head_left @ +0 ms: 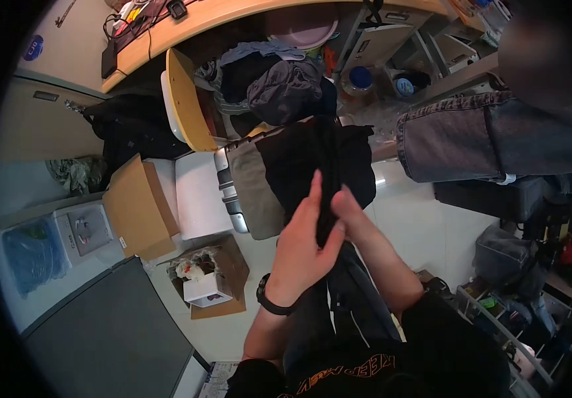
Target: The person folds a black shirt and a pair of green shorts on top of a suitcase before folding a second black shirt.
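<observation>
A black garment (pixel 292 156) lies spread over a hard case with metal latches (pixel 231 202), its top close in front of me. Part of the garment is gathered into a narrow upright fold between my two palms. My left hand (pixel 302 242), with a black band at the wrist, presses on the fold from the left, fingers extended along it and thumb toward me. From the other side my right hand (pixel 352 215) presses against the same fold; most of its fingers are hidden behind it. Grey-brown cloth (pixel 253 192) shows beneath the garment's left side.
A clothes pile (pixel 283 86) sits beyond the case, by a yellow chair back (pixel 186 99). Grey jeans (pixel 458 136) extend in from the right. At left are an open cardboard box (pixel 231 268) holding a white box, a cardboard flap (pixel 143 212) and a dark grey panel (pixel 114 331).
</observation>
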Tool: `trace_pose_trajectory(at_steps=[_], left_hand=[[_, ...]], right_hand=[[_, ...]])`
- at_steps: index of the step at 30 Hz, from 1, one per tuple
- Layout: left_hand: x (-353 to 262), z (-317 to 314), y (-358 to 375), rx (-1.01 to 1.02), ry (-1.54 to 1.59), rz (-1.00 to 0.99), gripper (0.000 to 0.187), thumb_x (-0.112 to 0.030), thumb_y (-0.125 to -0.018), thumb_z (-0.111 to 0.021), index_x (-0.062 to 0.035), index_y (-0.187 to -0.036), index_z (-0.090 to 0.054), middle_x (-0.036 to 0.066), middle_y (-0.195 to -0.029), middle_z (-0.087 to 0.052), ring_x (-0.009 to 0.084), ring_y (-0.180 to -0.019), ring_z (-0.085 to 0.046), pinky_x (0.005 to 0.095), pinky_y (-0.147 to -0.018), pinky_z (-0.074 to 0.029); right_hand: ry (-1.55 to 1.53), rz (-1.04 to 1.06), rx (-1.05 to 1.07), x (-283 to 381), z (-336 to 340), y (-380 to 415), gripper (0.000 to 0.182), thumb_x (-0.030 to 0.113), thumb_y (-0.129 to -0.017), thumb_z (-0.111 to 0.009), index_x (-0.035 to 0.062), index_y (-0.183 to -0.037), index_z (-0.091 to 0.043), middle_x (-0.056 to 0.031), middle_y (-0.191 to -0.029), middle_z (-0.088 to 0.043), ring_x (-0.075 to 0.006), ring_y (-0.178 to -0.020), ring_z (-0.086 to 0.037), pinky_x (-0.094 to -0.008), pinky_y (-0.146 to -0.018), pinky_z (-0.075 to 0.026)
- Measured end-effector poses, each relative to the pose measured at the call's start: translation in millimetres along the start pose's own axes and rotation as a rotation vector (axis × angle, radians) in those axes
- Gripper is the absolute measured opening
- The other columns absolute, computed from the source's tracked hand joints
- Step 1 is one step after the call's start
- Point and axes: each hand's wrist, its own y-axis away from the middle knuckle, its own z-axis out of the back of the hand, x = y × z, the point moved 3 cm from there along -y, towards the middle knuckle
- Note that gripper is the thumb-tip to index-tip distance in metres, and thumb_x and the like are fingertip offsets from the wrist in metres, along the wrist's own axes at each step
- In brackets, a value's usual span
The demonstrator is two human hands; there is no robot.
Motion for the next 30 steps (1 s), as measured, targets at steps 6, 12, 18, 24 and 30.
trace_pose_trajectory(at_steps=[6, 12, 18, 24, 30], left_hand=[[85, -3, -105, 0.013, -0.487, -0.326, 0.077, -0.038, -0.079, -0.086, -0.0088, -0.143, -0.055, 0.018, -0.131, -0.056, 0.0348, -0.127, -0.051, 0.0443, -0.108, -0.042], [162, 21, -165, 0.628, -0.542, -0.113, 0.075, -0.045, -0.068, -0.090, -0.0035, -0.126, -0.067, 0.015, -0.123, -0.061, 0.0340, -0.121, -0.056, 0.0410, -0.105, -0.045], [170, 30, -190, 0.935, -0.235, 0.052, 0.040, -0.032, -0.079, -0.086, -0.0001, -0.096, -0.069, 0.008, -0.085, -0.065, 0.0208, -0.083, -0.062, 0.0348, -0.078, -0.050], [192, 13, -206, 0.660, -0.574, 0.142, 0.032, -0.031, -0.085, -0.082, -0.0047, -0.082, -0.065, 0.005, -0.059, -0.053, 0.0172, -0.064, -0.056, 0.0326, -0.069, -0.041], [176, -2, -181, 0.380, -0.798, -0.132, 0.034, -0.043, -0.092, -0.071, -0.0086, -0.088, -0.071, 0.010, -0.067, -0.063, 0.0283, -0.072, -0.062, 0.0387, -0.091, -0.038]], right_hand=[[-0.081, -0.123, -0.387, 29, 95, 2, 0.047, 0.007, -0.084, -0.076, 0.0015, -0.128, -0.058, -0.0116, -0.115, -0.068, -0.0239, -0.104, -0.068, -0.0364, -0.092, -0.056], [0.042, -0.060, -0.337, 7, 149, 5, 0.056, -0.005, -0.082, -0.072, 0.0016, -0.135, -0.056, -0.0104, -0.124, -0.067, -0.0210, -0.109, -0.066, -0.0352, -0.095, -0.054], [0.140, 0.033, -0.343, 29, 159, 14, 0.049, -0.003, -0.089, -0.071, 0.0010, -0.136, -0.055, -0.0078, -0.130, -0.064, -0.0173, -0.118, -0.061, -0.0336, -0.103, -0.048], [0.339, 0.132, -0.506, 11, 238, 0, 0.047, 0.005, -0.092, -0.074, 0.0029, -0.135, -0.055, -0.0068, -0.123, -0.068, -0.0158, -0.115, -0.062, -0.0316, -0.102, -0.047], [0.287, 0.082, -0.561, -5, 256, -26, 0.044, 0.016, -0.093, -0.077, 0.0053, -0.130, -0.057, -0.0058, -0.121, -0.069, -0.0153, -0.115, -0.062, -0.0303, -0.101, -0.046]])
